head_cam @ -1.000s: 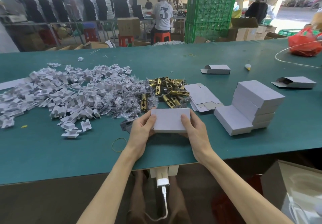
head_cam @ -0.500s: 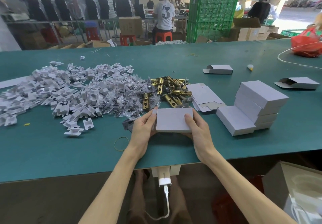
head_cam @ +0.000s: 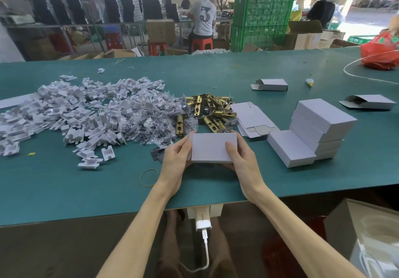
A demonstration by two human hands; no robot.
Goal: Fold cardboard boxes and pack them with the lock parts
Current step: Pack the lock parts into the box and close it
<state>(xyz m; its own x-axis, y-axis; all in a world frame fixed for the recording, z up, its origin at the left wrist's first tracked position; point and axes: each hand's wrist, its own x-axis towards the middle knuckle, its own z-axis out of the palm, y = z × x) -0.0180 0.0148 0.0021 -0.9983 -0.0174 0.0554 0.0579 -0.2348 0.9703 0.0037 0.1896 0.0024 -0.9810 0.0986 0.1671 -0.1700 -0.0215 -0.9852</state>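
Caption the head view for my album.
Left hand and right hand hold a grey box at the green table near brass lock parts.

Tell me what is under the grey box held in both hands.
The grey box is held by the left hand and right hand over the green table. Fingertips and shadow show beneath; a dark metal piece pokes out leftward. The rest is covered.
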